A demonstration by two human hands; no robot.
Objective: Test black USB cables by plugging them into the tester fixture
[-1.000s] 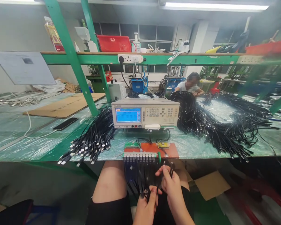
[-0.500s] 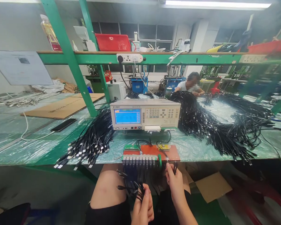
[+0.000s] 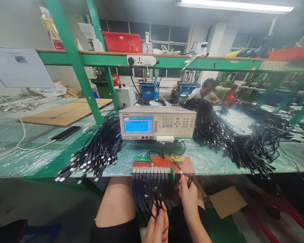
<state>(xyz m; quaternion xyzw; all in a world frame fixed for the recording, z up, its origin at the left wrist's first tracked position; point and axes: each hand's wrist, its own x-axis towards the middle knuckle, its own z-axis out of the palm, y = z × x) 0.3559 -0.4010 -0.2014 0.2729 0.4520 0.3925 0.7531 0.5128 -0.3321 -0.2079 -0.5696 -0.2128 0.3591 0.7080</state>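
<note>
My left hand [image 3: 157, 221] is closed around several black cables [image 3: 159, 199] below the table edge. My right hand [image 3: 187, 190] pinches a black cable connector at the front edge of the orange test board [image 3: 187, 165]; whether it is fully plugged in I cannot tell. More black cable ends poke up between the right fingers. Left of it, a row of black cable plugs sits in the grey connector strip [image 3: 150, 172], their cables hanging down over my lap. Behind the board stands a beige tester [image 3: 157, 124] with a lit blue screen, wired to the board.
Piles of black cables lie left [image 3: 98, 148] and right [image 3: 218, 135] of the tester. A phone [image 3: 66, 133] on a white cord and a cardboard sheet [image 3: 63, 113] lie at left. A green shelf frame [image 3: 172, 60] crosses above. Another person [image 3: 205, 91] sits beyond the table.
My left hand has shifted slightly right, and the cable ends in it now point up toward the strip rather than left. My right hand stays at the board. Text on the tester screen has changed.
</note>
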